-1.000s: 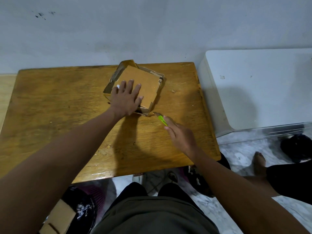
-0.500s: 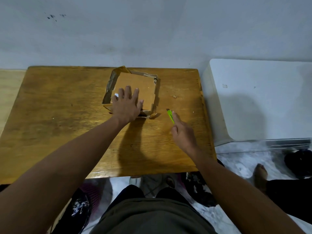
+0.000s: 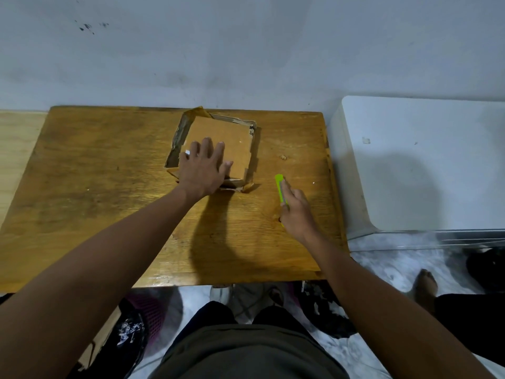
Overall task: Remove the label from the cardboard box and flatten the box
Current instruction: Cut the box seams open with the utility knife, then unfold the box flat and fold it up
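The left grip [image 3: 203,170] lay flat, fingers spread, on the box [image 3: 218,143] near the desk's [image 3: 109,187] far edge; the right grip [image 3: 296,212], clamped on what looked like a green cutter [image 3: 279,187], sat just right of it.

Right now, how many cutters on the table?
1. A green cutter, gripped in the right hand, right of the cardboard box that the left hand presses flat. More could hide under the box.
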